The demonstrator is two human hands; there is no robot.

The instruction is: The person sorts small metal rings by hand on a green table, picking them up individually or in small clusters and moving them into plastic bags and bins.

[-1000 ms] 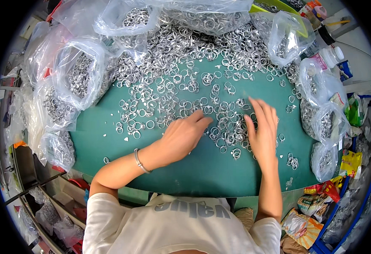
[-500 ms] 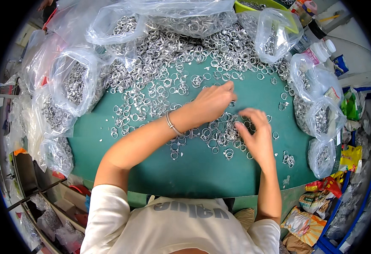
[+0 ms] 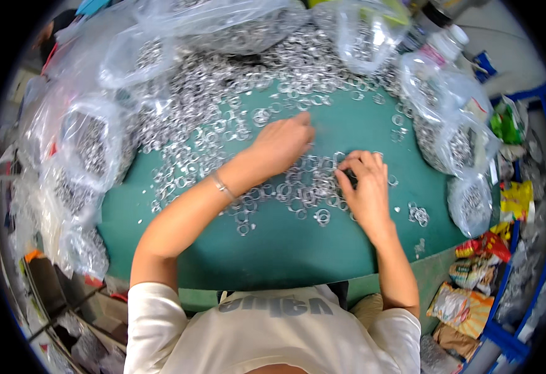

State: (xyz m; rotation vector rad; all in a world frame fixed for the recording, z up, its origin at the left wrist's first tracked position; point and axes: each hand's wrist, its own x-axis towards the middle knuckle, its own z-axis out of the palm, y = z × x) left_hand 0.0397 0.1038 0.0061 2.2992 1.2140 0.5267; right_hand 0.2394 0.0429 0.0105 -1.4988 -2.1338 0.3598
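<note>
Silver rings lie clustered on the table. Left hand, blurred, is at the cluster's far edge; grip cannot be determined. Right hand, spread a second ago, now curls at the right edge, apparently narrowing work to few rings; hold unclear.

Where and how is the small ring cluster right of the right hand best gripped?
Likely the outer rims of the small ring cluster, pinched from the near side by the right hand: it lies low, apart from the larger ring spread, green tabletop around it.
</note>
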